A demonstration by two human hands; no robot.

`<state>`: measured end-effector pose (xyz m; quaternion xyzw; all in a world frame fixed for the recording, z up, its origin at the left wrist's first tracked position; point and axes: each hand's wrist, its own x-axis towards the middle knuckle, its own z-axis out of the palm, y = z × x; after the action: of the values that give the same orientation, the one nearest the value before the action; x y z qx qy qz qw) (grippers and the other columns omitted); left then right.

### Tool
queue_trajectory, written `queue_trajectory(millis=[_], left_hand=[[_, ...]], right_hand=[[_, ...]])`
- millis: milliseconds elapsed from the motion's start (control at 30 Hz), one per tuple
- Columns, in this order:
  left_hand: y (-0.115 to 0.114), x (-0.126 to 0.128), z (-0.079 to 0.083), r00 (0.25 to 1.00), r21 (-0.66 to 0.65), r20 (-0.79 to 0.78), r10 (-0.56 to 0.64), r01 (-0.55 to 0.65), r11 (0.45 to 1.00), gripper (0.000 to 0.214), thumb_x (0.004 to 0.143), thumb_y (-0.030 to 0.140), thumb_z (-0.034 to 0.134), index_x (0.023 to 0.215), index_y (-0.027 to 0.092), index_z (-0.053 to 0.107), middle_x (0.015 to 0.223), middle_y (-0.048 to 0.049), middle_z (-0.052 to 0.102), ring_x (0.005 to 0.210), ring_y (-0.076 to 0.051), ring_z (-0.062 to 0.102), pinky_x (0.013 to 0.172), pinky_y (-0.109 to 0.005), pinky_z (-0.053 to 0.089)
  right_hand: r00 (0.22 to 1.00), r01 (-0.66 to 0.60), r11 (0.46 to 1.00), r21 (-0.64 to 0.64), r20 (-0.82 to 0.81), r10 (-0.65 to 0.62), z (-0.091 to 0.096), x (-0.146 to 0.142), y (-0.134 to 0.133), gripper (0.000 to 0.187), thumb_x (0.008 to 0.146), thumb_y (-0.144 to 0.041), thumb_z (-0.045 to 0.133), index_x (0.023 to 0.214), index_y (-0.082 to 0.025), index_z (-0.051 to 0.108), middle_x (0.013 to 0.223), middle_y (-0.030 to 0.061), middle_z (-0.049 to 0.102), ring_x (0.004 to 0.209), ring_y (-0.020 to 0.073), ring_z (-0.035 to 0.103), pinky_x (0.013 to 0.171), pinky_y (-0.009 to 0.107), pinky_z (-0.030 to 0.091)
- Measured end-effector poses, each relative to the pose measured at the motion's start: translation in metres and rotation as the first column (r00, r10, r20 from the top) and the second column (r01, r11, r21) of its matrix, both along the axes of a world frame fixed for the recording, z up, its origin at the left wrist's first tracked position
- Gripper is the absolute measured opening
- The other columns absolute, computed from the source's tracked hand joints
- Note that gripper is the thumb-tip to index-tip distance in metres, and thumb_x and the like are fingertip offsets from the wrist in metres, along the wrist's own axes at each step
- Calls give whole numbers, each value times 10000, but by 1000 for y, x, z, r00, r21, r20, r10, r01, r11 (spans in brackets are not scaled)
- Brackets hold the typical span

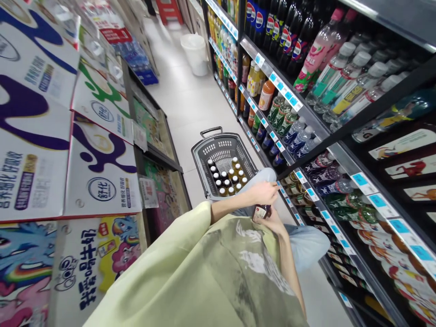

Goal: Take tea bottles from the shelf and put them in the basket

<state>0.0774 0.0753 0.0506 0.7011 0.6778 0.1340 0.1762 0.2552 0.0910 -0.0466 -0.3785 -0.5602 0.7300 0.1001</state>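
A small dark bottle (261, 212) with a pale label is gripped in my right hand (275, 223), close to my body. Just above it, my left hand (266, 193) reaches across with curled fingers, near the shelf edge. Whatever those fingers hold, if anything, is too small to make out. On the floor beyond my knees stands a grey shopping basket (200, 169) with its handle at the far side. Several white-capped bottles (226, 183) stand upright inside it, some dark and some yellowish.
Drink shelves (286, 97) with blue price tags run along my right. White milk cartons (102, 177) are stacked on a display at my left. Farther down the tiled aisle (190, 104) are a white bucket (195, 54) and a red stool (169, 11).
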Motion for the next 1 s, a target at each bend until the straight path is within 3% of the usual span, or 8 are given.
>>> queue_trajectory(millis=[100, 167, 367, 533, 700, 800, 900, 1000], left_hand=[[12, 9, 0, 994, -30, -92, -64, 62, 998, 310, 1012, 225, 505, 1079, 74, 767, 986, -169, 741, 745, -254, 722, 627, -365, 500], [15, 18, -3, 977, -34, -123, -172, 169, 985, 287, 1011, 229, 541, 1103, 80, 769, 1001, -168, 744, 753, -246, 735, 620, -353, 507], [16, 35, -10, 872, 4, -103, -478, 481, 877, 213, 943, 259, 691, 1087, 128, 776, 1066, -183, 753, 711, -231, 715, 622, -359, 513], [20, 31, -10, 792, 20, -56, -608, 610, 792, 194, 887, 293, 743, 1026, 170, 797, 964, -189, 778, 737, -277, 708, 652, -388, 501], [19, 11, -3, 743, 64, -153, -652, 666, 743, 220, 935, 283, 643, 950, 126, 797, 764, -178, 760, 683, -301, 693, 617, -419, 454], [19, -17, 10, 766, 25, -210, -608, 626, 780, 299, 996, 309, 551, 1019, 110, 773, 761, -180, 755, 671, -292, 685, 644, -424, 463], [18, -53, 22, 856, 50, -243, -456, 480, 876, 337, 1023, 328, 486, 1035, 113, 746, 751, -169, 740, 664, -278, 685, 675, -403, 474], [16, -91, 28, 937, 99, -263, -228, 262, 960, 359, 1034, 351, 459, 1022, 112, 727, 757, -160, 727, 684, -271, 697, 689, -375, 472]], right_hand=[[994, 81, 991, 105, 62, -88, -16, -6, -15, 595, 482, -380, 987, 989, -211, 723, 930, 80, 800, 845, 286, 742, 819, 438, 641], [992, 92, 987, 133, 77, -102, -24, -8, -24, 475, 520, -412, 969, 880, -213, 731, 869, 101, 797, 814, 302, 736, 796, 455, 641], [959, 189, 980, 62, 203, -198, -37, 5, -34, 517, 417, -429, 994, 826, -226, 751, 829, 62, 804, 828, 302, 740, 910, 537, 650], [969, 183, 980, 81, 153, -194, -37, 12, -34, 442, 442, -401, 999, 762, -226, 749, 781, 56, 779, 801, 288, 725, 885, 511, 653], [992, 62, 994, 89, 101, -71, -33, 8, -26, 418, 520, -414, 985, 749, -201, 709, 757, 71, 749, 729, 256, 692, 745, 446, 637], [997, 50, 994, 95, 54, -55, -36, 1, -12, 571, 522, -437, 994, 957, -190, 719, 887, 75, 774, 790, 245, 713, 796, 426, 633], [999, 35, 968, 250, 15, -40, -43, -15, 10, 764, 578, -503, 939, 1218, -191, 663, 1124, 116, 778, 978, 276, 738, 943, 469, 615], [996, 25, 901, 433, 63, -58, -52, -40, 34, 654, 707, -510, 816, 1250, -182, 656, 1267, 162, 742, 1191, 329, 681, 1134, 563, 503]])
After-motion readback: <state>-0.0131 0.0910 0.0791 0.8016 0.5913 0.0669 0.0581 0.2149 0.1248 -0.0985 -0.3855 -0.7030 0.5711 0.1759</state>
